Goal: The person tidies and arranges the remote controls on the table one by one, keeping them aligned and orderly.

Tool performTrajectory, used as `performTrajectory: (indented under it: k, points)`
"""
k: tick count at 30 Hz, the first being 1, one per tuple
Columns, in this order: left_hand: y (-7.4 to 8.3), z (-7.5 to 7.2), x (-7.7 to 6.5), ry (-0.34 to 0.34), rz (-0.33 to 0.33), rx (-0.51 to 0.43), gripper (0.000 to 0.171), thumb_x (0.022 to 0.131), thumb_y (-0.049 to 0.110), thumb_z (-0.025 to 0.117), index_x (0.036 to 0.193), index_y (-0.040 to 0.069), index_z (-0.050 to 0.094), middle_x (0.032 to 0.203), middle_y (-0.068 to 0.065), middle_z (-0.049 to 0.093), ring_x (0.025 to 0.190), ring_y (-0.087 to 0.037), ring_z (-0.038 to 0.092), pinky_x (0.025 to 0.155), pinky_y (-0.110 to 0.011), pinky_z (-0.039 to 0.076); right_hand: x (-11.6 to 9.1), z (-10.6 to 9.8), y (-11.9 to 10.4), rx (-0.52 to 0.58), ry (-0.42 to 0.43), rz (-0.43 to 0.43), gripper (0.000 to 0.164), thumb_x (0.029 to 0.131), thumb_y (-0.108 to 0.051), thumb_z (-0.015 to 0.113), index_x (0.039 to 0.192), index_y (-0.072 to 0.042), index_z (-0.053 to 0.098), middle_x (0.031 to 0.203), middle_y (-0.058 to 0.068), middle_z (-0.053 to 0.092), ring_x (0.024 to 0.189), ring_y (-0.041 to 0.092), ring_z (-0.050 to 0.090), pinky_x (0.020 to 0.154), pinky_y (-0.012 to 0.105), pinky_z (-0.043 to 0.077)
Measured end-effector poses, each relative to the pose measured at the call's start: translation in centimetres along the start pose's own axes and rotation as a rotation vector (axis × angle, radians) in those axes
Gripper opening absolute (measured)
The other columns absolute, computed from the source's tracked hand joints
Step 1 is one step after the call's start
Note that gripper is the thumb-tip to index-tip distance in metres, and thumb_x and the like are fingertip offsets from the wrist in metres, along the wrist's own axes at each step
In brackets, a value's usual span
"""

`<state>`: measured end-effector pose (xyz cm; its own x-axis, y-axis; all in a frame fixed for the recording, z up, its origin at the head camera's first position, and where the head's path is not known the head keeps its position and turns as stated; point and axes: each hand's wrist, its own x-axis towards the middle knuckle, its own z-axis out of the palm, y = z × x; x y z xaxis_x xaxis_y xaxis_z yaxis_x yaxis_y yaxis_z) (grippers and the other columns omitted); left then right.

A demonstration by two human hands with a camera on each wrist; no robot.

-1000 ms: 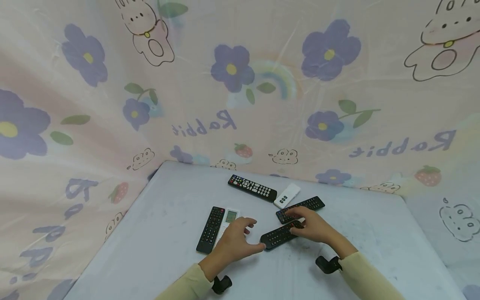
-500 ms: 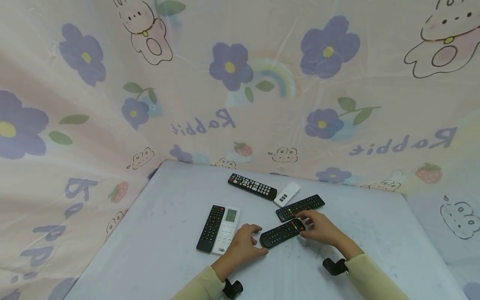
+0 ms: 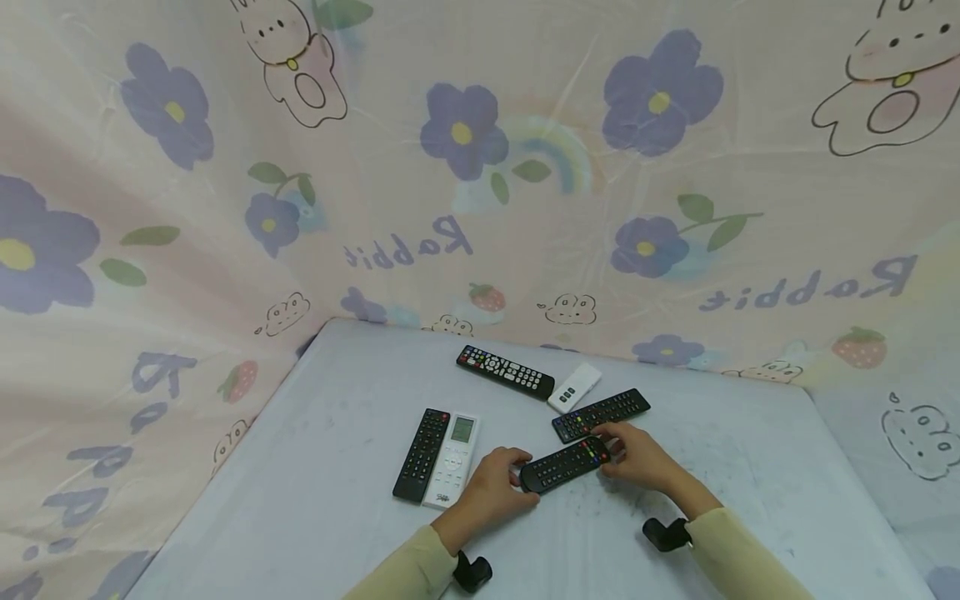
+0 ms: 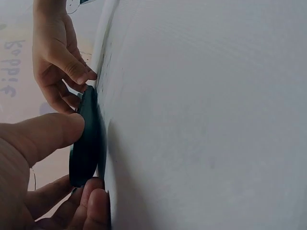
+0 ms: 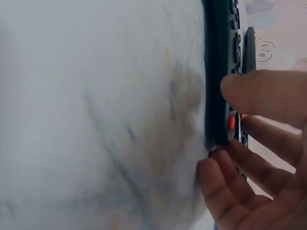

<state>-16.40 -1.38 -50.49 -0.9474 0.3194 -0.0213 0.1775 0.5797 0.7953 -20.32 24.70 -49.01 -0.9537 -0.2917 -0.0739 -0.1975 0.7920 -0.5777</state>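
Note:
A black remote control (image 3: pixel 564 467) with rounded ends lies on the white table, its coloured buttons toward the right end. My left hand (image 3: pixel 495 487) curls round its left end. In the left wrist view the thumb lies along the remote's side (image 4: pixel 86 139), fingers bent at its end. At the other end my right hand (image 3: pixel 637 457) grips with thumb and bent fingers. The right wrist view shows that thumb against the remote's edge (image 5: pixel 219 67), near a red button. Just behind it is another black remote (image 3: pixel 602 415), close to the right fingertips.
Left of my left hand, a white remote with a small screen (image 3: pixel 452 462) lies beside a slim black remote (image 3: pixel 422 456). Farther back are a long black remote (image 3: pixel 506 372) and a small white remote (image 3: pixel 574 388). Patterned cloth (image 3: pixel 555 250) hangs behind the table (image 3: pixel 337 467).
My left hand has moved right, uncovering the white screen remote, and closed in on the black remote's left end. My right hand has shifted slightly right, off its top buttons. The remotes stay put.

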Motion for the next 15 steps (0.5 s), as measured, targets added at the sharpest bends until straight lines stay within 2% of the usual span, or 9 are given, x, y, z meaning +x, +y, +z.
performTrajectory:
  k: [9, 15]
  points:
    - [0.31, -0.1, 0.15, -0.032, 0.049, -0.003, 0.051, 0.061, 0.017, 0.076, 0.108, 0.01, 0.058, 0.089, 0.003, 0.055, 0.072, -0.007, 0.052, 0.06, -0.016, 0.04, -0.07, 0.25, -0.15, 0.014, 0.008, 0.002, 0.052, 0.063, -0.004, 0.073, 0.111, -0.012, 0.055, 0.101, 0.005, 0.054, 0.081, 0.012, 0.054, 0.063, 0.019, 0.047]
    - [0.19, 0.0, 0.31, -0.052, 0.043, 0.016, 0.052, 0.06, 0.016, 0.077, 0.109, 0.012, 0.058, 0.087, 0.005, 0.053, 0.072, -0.006, 0.049, 0.059, -0.016, 0.039, -0.09, 0.51, -0.46, -0.001, 0.032, 0.04, 0.048, 0.065, -0.005, 0.072, 0.11, -0.014, 0.056, 0.099, 0.005, 0.054, 0.08, 0.012, 0.053, 0.065, 0.021, 0.047]
